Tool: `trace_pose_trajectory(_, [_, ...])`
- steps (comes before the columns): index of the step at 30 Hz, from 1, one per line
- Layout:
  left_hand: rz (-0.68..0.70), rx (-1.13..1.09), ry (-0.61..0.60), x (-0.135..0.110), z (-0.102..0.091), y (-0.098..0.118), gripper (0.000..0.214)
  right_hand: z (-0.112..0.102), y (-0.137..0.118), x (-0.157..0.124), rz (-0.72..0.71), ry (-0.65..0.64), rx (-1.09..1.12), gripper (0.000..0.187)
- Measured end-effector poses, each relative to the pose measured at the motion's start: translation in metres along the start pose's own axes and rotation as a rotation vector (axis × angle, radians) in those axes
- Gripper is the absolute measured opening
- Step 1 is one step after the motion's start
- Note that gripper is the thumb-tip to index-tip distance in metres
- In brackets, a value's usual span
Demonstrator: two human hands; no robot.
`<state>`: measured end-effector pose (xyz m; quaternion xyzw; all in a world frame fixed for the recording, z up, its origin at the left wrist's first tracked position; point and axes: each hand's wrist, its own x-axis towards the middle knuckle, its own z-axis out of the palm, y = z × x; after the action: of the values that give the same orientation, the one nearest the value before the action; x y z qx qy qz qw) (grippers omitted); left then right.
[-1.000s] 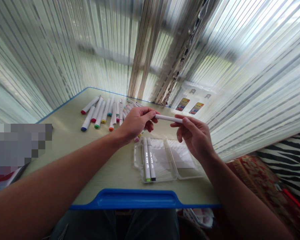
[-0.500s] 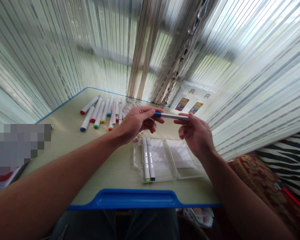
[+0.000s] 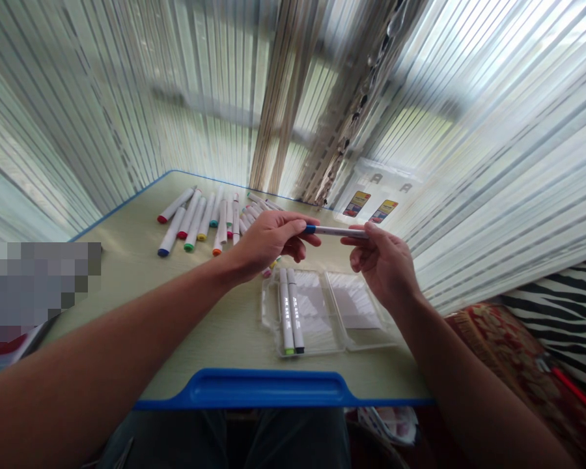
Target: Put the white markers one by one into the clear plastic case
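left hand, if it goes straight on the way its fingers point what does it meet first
Likely the right hand: the left hand points along the marker both hold, and the right grips its other end.

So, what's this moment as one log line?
left hand: holds marker | right hand: holds marker | case: open, two markers | table: loose markers

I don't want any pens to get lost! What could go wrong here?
The blue-ended marker hangs in the air, pinched only at its ends by the left hand and right hand; it might slip and fall. The loose markers lie on the table close behind the left hand, so a careless move could set some rolling.
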<state>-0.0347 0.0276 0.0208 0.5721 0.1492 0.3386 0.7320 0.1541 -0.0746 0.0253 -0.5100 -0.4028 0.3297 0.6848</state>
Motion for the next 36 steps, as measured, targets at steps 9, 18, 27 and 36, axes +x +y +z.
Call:
trace_pose_trajectory(9, [-0.003,0.171,0.024,0.001,-0.004,-0.004,0.016,0.002,0.003,-0.005,-0.01,-0.052,-0.072,0.023])
trace_pose_trajectory(18, [0.016,0.319,0.012,-0.005,0.006,0.0,0.016,0.006,0.004,-0.009,-0.034,-0.116,-0.16,0.023])
trace_pose_trajectory(27, [0.065,0.366,-0.061,-0.003,0.007,-0.009,0.027,0.007,0.004,-0.011,-0.035,-0.145,-0.239,0.034])
trace_pose_trajectory(36, [0.075,0.37,-0.02,-0.003,0.006,-0.003,0.024,0.004,0.005,-0.007,0.018,-0.145,-0.109,0.021])
